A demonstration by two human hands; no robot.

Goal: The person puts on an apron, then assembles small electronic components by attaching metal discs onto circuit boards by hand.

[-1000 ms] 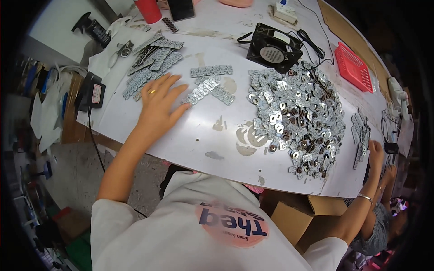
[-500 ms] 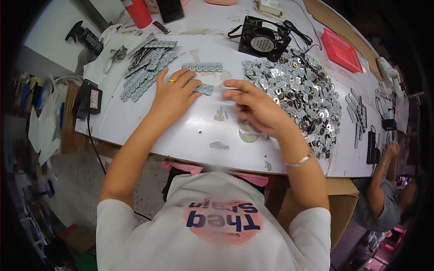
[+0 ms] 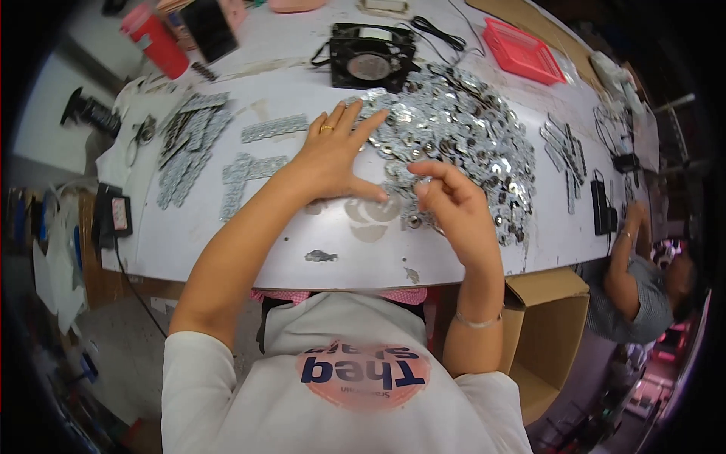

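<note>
And here's the left hand (image 3: 329, 163), palm down at the left side of the big pile of small metal pieces (image 3: 473, 140), fingers fanned wide and released, tips right up at the edge of the heap, thumb pointing across toward the right hand (image 3: 460, 212). That one sits over the pile's near edge, fingers curled, thumb and forefinger close together; whether they pinch a piece, I cannot tell from here! The heap itself spreads over the bench (image 3: 363, 261), right of centre, silvery with darker round bits scattered through it. Just behind its left part stands the black fan (image 3: 370, 64), its cable trailing back, and beyond to the right, the red basket (image 3: 522, 51). Over on the left of the bench, a segmented strip (image 3: 274, 128) lies alone, with crossed strips (image 3: 240, 178) nearer the person and a stack of strips (image 3: 195, 140) farther left. More on the far side: loose strips (image 3: 566, 155) right of the pile, and below the bench's edge, an open cardboard box (image 3: 548, 333).
</note>
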